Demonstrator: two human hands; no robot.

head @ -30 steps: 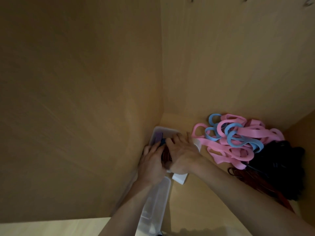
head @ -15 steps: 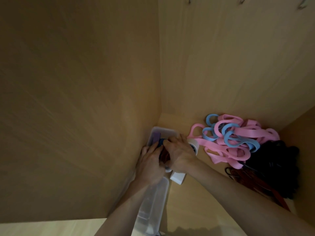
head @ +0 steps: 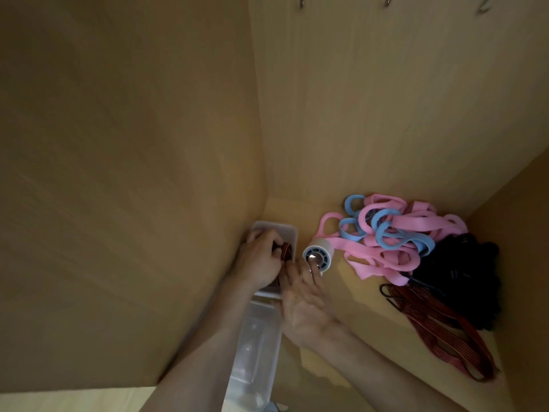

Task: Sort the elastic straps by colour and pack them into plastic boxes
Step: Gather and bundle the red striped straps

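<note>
At twelve o'clock three metal hooks (head: 387, 0) are cut by the top edge, only their lower curves showing. At six o'clock the near plastic box (head: 252, 367) runs off the bottom edge, as do both forearms. The left hand (head: 258, 263) covers most of the far plastic box (head: 274, 230), so its contents cannot be told beyond a red strap coil (head: 285, 250) half buried in curled fingers. Whether the right hand (head: 303, 301) touches the white roll (head: 319, 254) at its one o'clock is unclear. At three o'clock the black heap (head: 463, 272) is too dark to separate into straps, and it covers part of the loose red straps (head: 439, 331) and pink straps (head: 386, 263).
</note>
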